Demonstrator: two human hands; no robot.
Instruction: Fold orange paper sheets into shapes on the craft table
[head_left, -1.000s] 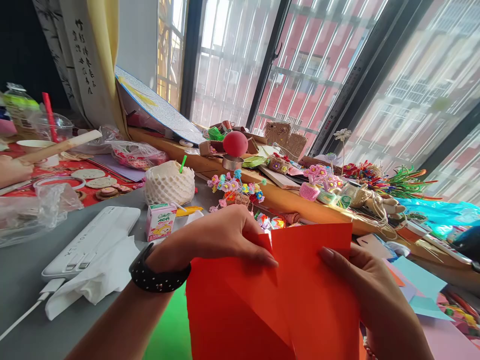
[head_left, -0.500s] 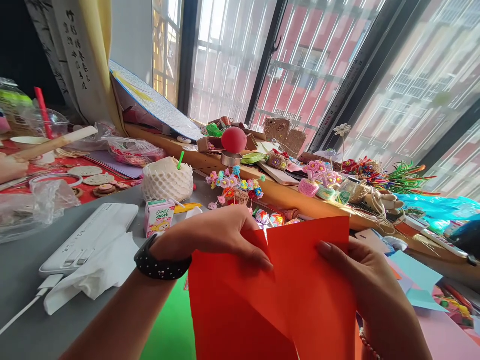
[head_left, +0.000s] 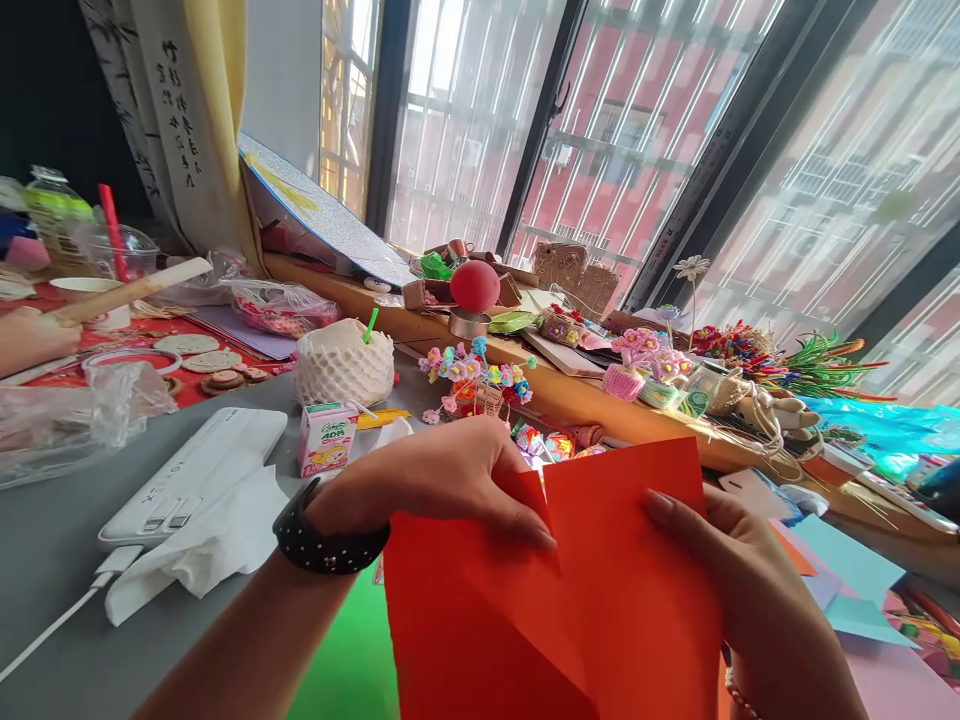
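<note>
A red-orange sheet of paper is held up in front of me, with a short split at its top edge between my hands. My left hand, a black dotted band on its wrist, pinches the paper left of the split, thumb on the near face. On the right side, my right hand grips the sheet with its thumb in front and fingers behind. A slanting fold or overlap shows lower on the paper. Beneath it lies a green sheet on the grey table.
To the left are a white power bank with a cable, a crumpled tissue, a small drink carton and a netted coconut. Another person's hand holds a wooden stick. Craft flowers stand ahead; coloured papers lie right.
The view has shifted slightly, so the surroundings sit a little further right and lower. Both hands keep their hold on the red-orange paper, and the split looks much the same.
</note>
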